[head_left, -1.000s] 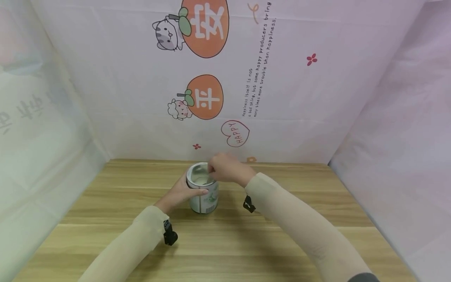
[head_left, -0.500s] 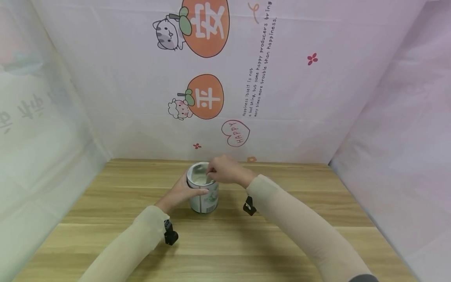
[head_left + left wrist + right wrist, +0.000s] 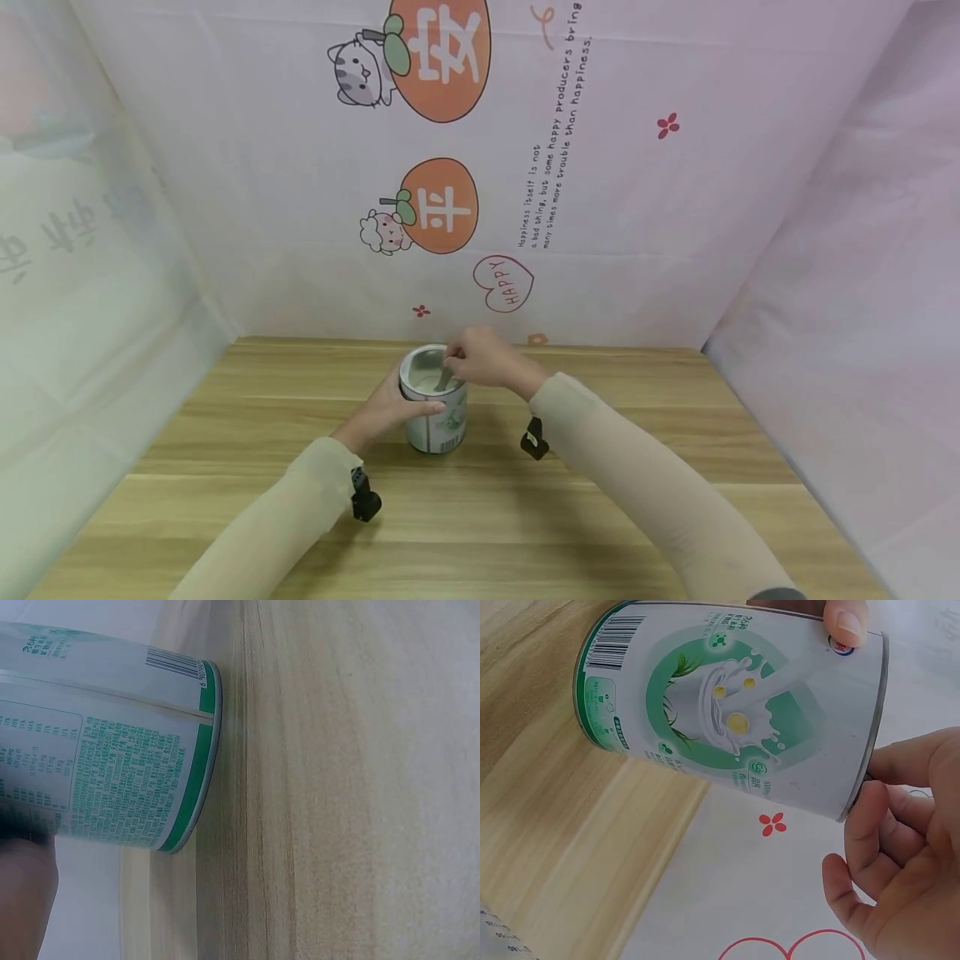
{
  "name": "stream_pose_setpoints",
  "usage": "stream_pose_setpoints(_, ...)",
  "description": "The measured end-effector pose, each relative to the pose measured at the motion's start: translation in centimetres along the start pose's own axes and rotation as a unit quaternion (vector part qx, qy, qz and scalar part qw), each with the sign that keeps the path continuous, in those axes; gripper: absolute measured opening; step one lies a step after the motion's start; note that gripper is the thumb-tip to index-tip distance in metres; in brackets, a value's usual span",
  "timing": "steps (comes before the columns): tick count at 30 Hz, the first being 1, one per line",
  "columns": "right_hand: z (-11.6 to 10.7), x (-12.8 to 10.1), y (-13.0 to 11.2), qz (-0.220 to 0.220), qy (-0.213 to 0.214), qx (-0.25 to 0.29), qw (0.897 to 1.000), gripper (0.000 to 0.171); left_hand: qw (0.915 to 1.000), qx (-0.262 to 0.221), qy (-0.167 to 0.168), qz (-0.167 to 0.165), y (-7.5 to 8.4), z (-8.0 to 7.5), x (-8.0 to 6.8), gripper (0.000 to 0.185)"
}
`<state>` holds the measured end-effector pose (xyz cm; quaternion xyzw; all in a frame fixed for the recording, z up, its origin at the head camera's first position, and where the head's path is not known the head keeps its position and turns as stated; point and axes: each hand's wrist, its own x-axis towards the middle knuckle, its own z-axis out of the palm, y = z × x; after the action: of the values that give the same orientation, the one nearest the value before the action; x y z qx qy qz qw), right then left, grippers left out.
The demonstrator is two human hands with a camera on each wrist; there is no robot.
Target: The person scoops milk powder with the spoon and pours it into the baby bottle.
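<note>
Wooden tabletop (image 3: 525, 517) carries an upright open can (image 3: 437, 417) mid-surface. Left hand (image 3: 386, 410) wraps it from 9 o'clock; right hand (image 3: 483, 360), at its 2 o'clock rim, pinches a spoon (image 3: 444, 379) dipped inside.

Bright, even, soft light; faint shadows; wide-angle bending at edges; close wrist views slightly soft.

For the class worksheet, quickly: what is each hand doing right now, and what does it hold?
Left hand: grips the side of the can, which stands on the table.
Right hand: fingers pinch a spoon dipping into the open can.
</note>
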<state>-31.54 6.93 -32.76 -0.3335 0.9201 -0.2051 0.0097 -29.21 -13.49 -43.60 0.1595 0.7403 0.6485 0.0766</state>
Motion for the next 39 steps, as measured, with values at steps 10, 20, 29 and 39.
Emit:
stream_pose_setpoints(10, -0.4, -0.2, 0.4, -0.001, 0.040, 0.023, 0.999, 0.016, 1.0000, 0.001, 0.005, 0.001, 0.2, 0.1, -0.1, 0.091)
stream_pose_setpoints(20, -1.1, -0.7, 1.2, 0.033, 0.058, 0.117, 0.991, 0.019, 0.9999, 0.002, 0.010, -0.006, 0.1, 0.2, 0.0, 0.092)
stream_pose_setpoints(29, -1.1, -1.0, 1.8, 0.064, 0.087, 0.154, 0.982, 0.019, 0.9998, 0.007, 0.016, -0.002, 0.1, 0.2, 0.0, 0.093)
stream_pose_setpoints(39, -0.8, -1.6, 1.5, 0.056, 0.111, 0.144, 0.982, 0.017, 0.9999, 0.003, 0.010, 0.008, 0.1, 0.2, 0.0, 0.090)
